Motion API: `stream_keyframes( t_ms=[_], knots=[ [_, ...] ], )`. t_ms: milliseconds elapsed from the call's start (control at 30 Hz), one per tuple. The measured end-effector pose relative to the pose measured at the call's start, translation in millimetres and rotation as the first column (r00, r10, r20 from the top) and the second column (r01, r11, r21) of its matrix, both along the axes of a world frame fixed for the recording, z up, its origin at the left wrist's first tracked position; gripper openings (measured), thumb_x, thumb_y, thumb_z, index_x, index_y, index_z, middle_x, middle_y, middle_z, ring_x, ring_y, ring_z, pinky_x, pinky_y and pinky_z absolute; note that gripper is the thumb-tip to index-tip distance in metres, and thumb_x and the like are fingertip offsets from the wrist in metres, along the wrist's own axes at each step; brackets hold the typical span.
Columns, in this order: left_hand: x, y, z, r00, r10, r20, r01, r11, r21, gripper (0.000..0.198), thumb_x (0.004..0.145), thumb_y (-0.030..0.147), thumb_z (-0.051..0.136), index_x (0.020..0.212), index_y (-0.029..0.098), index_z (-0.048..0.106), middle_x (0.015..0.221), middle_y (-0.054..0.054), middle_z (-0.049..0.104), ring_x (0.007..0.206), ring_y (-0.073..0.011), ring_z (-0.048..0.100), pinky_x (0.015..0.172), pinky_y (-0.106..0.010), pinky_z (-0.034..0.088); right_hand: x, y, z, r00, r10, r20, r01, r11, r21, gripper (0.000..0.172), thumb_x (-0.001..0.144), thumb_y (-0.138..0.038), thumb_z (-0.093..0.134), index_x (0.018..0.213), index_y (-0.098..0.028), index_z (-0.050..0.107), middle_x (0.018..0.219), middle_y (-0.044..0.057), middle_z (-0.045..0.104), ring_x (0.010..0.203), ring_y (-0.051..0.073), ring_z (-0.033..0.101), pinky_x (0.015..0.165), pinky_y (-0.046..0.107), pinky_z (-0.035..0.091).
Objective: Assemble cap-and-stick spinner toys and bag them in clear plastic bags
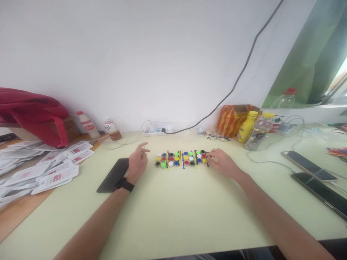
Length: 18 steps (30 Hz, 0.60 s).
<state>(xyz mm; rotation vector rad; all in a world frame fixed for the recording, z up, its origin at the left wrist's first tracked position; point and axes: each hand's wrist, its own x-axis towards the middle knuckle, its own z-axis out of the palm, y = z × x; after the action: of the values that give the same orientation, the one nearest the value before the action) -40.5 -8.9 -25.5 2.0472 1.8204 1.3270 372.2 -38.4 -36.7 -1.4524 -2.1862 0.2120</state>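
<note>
Rows of small round coloured discs (176, 163), like bottle caps, lie on the pale table, in white, blue, black, green, red and yellow. Thin coloured plastic sticks (183, 161) stand lengthwise between groups of them. My left hand (137, 161) is raised just left of the discs, index finger stretched out and the others loosely bent, with nothing seen in it. At the right end of the rows, my right hand (221, 161) has its fingertips together beside the last discs and a stick. What it pinches is too small to make out.
A black phone-like slab (112, 177) lies by my left wrist. White packets (56, 175) are heaped at left. Bottles (112, 129) and a striped bag (230, 119) stand along the wall, near a power strip (157, 132). Two phones (309, 166) with cables lie at right.
</note>
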Motion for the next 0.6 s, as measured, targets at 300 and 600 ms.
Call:
stream_keyframes(
  t_ms=[300, 600],
  knots=[
    [2.8, -8.2, 5.7, 0.997, 0.075, 0.023, -0.076, 0.994, 0.084, 0.045, 0.088, 0.006, 0.039, 0.125, 0.022, 0.06, 0.092, 0.001, 0.081, 0.058, -0.017, 0.059, 0.065, -0.027, 0.041, -5.9, -2.1, -3.6, 0.997, 0.071, 0.026, -0.07, 0.997, -0.023, 0.023, 0.1, -0.032, 0.054, 0.11, -0.024, 0.072, 0.102, 0.009, 0.069, 0.101, 0.026, 0.062, 0.088, 0.04, 0.051],
    [0.5, -11.4, 9.2, 0.996, 0.088, 0.03, -0.091, 0.988, 0.127, 0.036, 0.084, 0.004, 0.039, 0.099, 0.023, 0.066, 0.092, 0.001, 0.08, 0.077, -0.0198, 0.07, 0.074, -0.029, 0.047, -5.2, -4.9, 4.2, 0.996, 0.074, -0.049, -0.075, 0.997, -0.029, 0.021, 0.101, -0.031, 0.052, 0.091, -0.024, 0.069, 0.097, 0.006, 0.069, 0.098, 0.024, 0.062, 0.087, 0.038, 0.051]
  ],
)
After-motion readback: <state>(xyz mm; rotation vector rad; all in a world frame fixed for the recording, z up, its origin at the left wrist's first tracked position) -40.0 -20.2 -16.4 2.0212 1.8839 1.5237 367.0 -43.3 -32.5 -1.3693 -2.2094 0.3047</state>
